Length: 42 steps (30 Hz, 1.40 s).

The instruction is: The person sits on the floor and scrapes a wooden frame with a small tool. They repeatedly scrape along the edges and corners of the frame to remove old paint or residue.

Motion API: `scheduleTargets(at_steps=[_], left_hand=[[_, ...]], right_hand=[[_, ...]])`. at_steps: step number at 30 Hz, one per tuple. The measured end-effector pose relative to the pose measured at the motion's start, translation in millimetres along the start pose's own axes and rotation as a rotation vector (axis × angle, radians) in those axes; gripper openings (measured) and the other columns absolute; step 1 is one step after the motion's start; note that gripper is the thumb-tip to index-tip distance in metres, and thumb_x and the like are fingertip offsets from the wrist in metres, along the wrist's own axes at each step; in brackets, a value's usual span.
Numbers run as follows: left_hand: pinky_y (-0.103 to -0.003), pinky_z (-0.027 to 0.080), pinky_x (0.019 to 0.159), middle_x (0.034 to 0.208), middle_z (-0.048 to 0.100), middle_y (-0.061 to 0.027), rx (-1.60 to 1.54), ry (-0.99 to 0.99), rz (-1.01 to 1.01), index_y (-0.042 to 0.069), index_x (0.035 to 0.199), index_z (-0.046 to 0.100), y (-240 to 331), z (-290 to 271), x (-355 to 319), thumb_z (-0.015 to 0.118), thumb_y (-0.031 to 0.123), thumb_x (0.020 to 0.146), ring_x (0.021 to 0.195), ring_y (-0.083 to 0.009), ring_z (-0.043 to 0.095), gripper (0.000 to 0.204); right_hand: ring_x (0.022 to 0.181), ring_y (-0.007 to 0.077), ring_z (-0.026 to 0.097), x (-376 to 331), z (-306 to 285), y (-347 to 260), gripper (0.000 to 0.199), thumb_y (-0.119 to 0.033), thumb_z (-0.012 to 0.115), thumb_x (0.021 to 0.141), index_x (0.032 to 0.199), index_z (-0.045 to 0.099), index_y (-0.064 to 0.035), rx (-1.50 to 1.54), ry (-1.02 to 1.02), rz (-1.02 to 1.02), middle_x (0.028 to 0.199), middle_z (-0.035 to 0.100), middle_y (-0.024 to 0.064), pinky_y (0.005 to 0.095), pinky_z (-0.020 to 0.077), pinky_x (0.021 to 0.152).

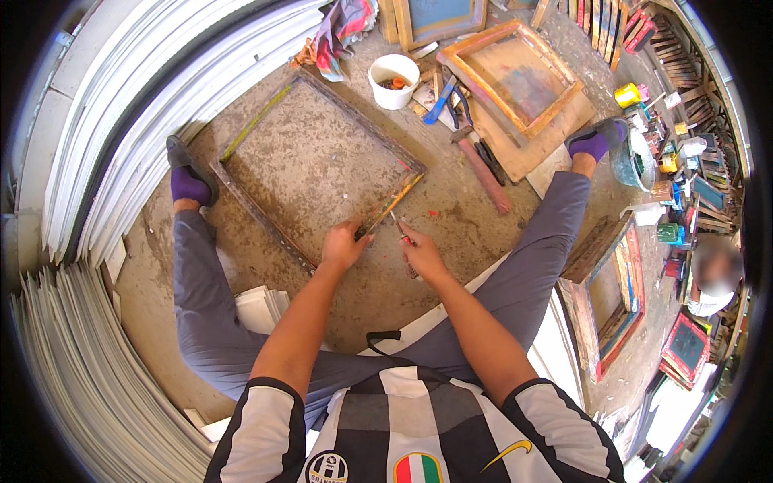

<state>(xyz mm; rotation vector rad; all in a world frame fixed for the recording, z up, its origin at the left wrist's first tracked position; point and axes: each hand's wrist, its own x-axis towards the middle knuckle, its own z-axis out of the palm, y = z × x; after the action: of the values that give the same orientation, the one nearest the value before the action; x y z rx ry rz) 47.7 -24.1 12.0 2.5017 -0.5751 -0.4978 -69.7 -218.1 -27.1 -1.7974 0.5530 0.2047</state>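
An empty wooden frame [366, 123] lies on the floor between my legs, its bars dark and worn, with yellow-green and orange paint on parts of them. My left hand [343, 246] is closed around its near bar. Just to the right, my right hand [423, 258] grips a slim tool [395, 217] with a red handle and a thin metal end. That end points at the frame's near bar, close to the right corner; whether it touches the wood I cannot tell. The tool's exact kind is too small to make out.
Beyond the frame stand a white bucket [394, 81] and a crumpled coloured cloth [336, 36]. A hammer [483, 173], pliers [461, 106] and an orange-edged screen frame [527, 125] lie to the right. White sheets [97, 354] are stacked at left. Paint pots and a person [716, 274] are far right.
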Motion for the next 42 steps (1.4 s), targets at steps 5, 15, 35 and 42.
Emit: scheduleTargets(at_steps=[5,15,35,42], left_hand=[[-0.048,0.054,0.083,0.098,0.071,-0.0196,0.017,0.099,-0.006,0.005,0.122,0.071,-11.7,12.0,-16.7,0.078,0.035,0.085,0.093,-0.0397,0.068,0.047],[-0.049,0.055,0.085,0.099,0.071,-0.0167,0.048,0.063,-0.093,0.009,0.118,0.071,-11.9,20.7,-13.2,0.077,0.034,0.086,0.098,-0.0379,0.067,0.041],[-0.048,0.055,0.082,0.092,0.07,-0.018,0.038,0.07,0.026,0.005,0.114,0.074,-16.1,15.9,-10.3,0.079,0.03,0.082,0.091,-0.0384,0.068,0.041],[-0.049,0.055,0.081,0.092,0.07,-0.0187,0.047,-0.014,0.005,0.003,0.114,0.074,-12.5,7.9,-7.0,0.079,0.028,0.082,0.091,-0.0387,0.068,0.041]], right_hand=[[0.088,0.0433,0.068,-42.1,6.6,-73.7,0.05,-0.025,0.057,0.1,0.149,0.051,-0.0243,-0.519,-0.069,-0.001,0.096,0.071,0.0225,0.051,0.0536,0.079],[0.094,0.0468,0.068,-37.9,9.4,-75.8,0.047,-0.024,0.053,0.101,0.148,0.052,-0.023,-0.505,-0.083,0.053,0.101,0.071,0.0257,0.056,0.0527,0.083],[0.097,0.0409,0.072,-32.6,17.1,-128.1,0.056,-0.012,0.052,0.093,0.146,0.046,0.0046,-0.805,-0.247,0.088,0.1,0.071,0.0301,0.0527,0.0575,0.084],[0.099,0.043,0.07,-23.6,31.4,-106.7,0.058,-0.013,0.052,0.094,0.151,0.044,-0.006,-0.611,-0.128,0.188,0.102,0.073,0.0244,0.0539,0.0549,0.088]])
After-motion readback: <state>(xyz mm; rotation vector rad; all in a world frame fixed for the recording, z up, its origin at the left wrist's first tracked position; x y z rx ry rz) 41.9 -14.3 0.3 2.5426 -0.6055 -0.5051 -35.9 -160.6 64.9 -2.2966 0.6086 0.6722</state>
